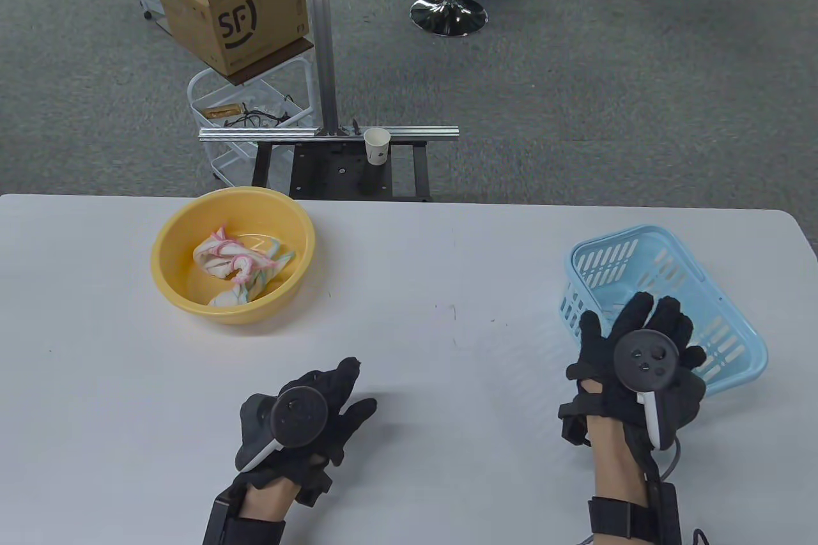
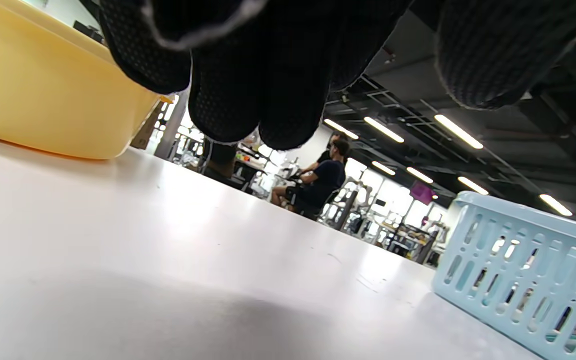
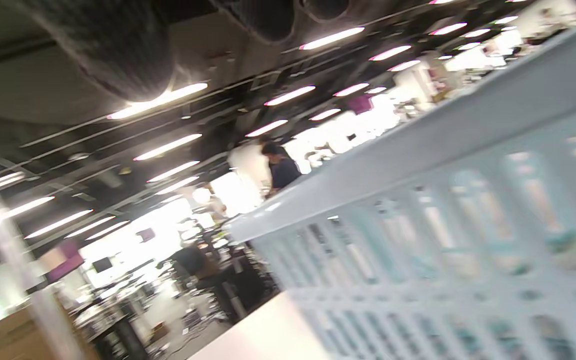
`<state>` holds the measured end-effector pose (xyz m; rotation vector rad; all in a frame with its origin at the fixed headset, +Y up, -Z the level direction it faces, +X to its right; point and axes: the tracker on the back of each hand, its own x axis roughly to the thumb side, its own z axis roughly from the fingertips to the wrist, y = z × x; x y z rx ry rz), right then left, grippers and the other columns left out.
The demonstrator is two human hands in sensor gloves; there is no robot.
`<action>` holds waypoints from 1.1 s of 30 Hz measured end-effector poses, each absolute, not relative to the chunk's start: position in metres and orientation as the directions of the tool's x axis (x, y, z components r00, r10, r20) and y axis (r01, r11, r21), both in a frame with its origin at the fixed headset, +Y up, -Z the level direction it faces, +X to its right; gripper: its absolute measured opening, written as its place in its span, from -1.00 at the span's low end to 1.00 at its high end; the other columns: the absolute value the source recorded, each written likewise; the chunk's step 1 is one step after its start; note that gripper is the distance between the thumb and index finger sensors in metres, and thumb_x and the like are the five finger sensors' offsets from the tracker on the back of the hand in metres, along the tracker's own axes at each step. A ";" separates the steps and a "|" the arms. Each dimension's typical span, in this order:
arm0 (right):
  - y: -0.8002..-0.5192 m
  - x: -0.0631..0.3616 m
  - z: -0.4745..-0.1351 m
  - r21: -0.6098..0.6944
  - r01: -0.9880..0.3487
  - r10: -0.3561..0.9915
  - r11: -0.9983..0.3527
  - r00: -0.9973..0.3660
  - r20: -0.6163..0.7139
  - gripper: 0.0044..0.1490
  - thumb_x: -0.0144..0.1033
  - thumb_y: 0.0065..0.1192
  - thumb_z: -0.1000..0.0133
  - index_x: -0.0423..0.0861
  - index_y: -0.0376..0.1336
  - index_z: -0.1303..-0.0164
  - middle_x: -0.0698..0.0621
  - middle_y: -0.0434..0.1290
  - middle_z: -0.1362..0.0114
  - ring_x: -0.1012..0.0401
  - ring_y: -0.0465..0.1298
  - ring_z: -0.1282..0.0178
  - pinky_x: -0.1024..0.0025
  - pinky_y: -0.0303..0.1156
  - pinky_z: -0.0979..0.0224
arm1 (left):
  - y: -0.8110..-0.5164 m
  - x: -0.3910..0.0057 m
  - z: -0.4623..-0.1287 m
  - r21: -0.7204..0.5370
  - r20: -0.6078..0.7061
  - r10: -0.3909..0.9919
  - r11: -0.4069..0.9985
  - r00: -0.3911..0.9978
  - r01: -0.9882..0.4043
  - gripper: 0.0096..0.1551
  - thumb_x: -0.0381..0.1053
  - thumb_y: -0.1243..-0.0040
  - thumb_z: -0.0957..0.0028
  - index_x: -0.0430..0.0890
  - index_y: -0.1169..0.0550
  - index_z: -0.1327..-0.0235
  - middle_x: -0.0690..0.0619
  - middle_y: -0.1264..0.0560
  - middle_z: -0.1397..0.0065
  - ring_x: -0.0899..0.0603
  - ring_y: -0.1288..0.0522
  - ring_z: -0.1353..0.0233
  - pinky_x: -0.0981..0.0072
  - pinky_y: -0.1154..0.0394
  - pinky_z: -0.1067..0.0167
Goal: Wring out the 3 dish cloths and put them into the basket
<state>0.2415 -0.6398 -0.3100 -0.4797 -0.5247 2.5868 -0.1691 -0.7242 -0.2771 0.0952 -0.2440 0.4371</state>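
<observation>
Several crumpled dish cloths [image 1: 243, 264], white with pink and teal edging, lie in the yellow basin [image 1: 167, 238] at the table's left. The light blue slotted basket [image 1: 735, 340] stands at the right; no cloth shows in the part I can see. My right hand [image 1: 629, 321] hovers over the basket's near corner, fingers spread and holding nothing. My left hand [image 1: 354, 388] is low over the table in front of the basin, fingers relaxed and empty. In the left wrist view its fingers [image 2: 268, 75] hang between the basin [image 2: 43, 90] and the basket [image 2: 518, 260]. The right wrist view shows the basket wall [image 3: 443, 225] close up.
A white table [image 1: 447, 289] carries the basin and basket with bare surface between them. Beyond its far edge stands a metal frame with a paper cup [image 1: 377, 145], and a cardboard box [image 1: 236, 2] on a white cart. People sit far off in the room.
</observation>
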 end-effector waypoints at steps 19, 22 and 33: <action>-0.728 0.119 -0.309 -0.228 -0.304 0.247 -0.925 -0.937 0.249 0.07 0.32 0.18 -0.16 -0.03 -0.15 -0.65 -0.18 -0.26 -0.74 -0.24 -0.24 -0.73 -0.47 -0.31 -0.52 | -0.744 -0.197 -0.289 -0.014 0.053 0.406 0.914 0.912 -0.406 0.13 0.45 -0.27 0.09 0.20 -0.01 -0.65 0.24 0.13 -0.72 -0.12 0.19 -0.77 -0.27 0.17 -0.60; -0.738 0.119 -0.308 -0.198 -0.322 0.266 -0.926 -0.927 0.263 0.08 0.33 0.18 -0.16 -0.03 -0.16 -0.65 -0.18 -0.26 -0.75 -0.24 -0.24 -0.73 -0.47 -0.31 -0.52 | -0.746 -0.198 -0.290 -0.024 0.041 0.393 0.919 0.919 -0.393 0.13 0.45 -0.26 0.08 0.21 0.02 -0.65 0.25 0.16 -0.72 -0.11 0.24 -0.77 -0.26 0.21 -0.60; -0.750 0.111 -0.301 -0.130 -0.339 0.290 -0.932 -0.911 0.293 0.09 0.33 0.17 -0.16 -0.04 -0.17 -0.65 -0.20 -0.24 -0.74 -0.24 -0.20 -0.72 -0.47 -0.26 -0.53 | -0.755 -0.207 -0.289 -0.034 -0.035 0.361 0.932 0.932 -0.362 0.12 0.45 -0.24 0.08 0.18 0.01 -0.65 0.21 0.12 -0.72 -0.14 0.17 -0.76 -0.26 0.18 -0.60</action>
